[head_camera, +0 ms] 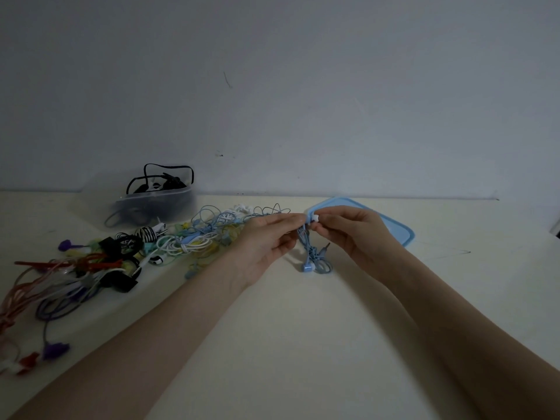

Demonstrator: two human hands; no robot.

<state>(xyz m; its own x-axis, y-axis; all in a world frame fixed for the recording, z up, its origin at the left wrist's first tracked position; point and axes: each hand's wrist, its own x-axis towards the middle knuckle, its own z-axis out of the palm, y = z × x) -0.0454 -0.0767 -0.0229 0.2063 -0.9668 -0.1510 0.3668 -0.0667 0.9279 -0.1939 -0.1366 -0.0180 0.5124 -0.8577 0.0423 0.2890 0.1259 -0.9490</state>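
A pair of light blue wired earphones (313, 259) hangs bundled between my two hands above the cream table (303, 344). My left hand (266, 241) pinches the cord at the top of the bundle. My right hand (354, 228) pinches a white-tipped earbud (315, 218) beside the left fingertips. The other blue earbud (307, 267) and the jack plug (325, 247) dangle below and touch the table.
A tangled heap of coloured earphones and cables (127, 253) spreads over the left of the table. A clear plastic tub (157, 204) with black cables stands at the back left by the wall. A light blue lid (391, 228) lies behind my right hand.
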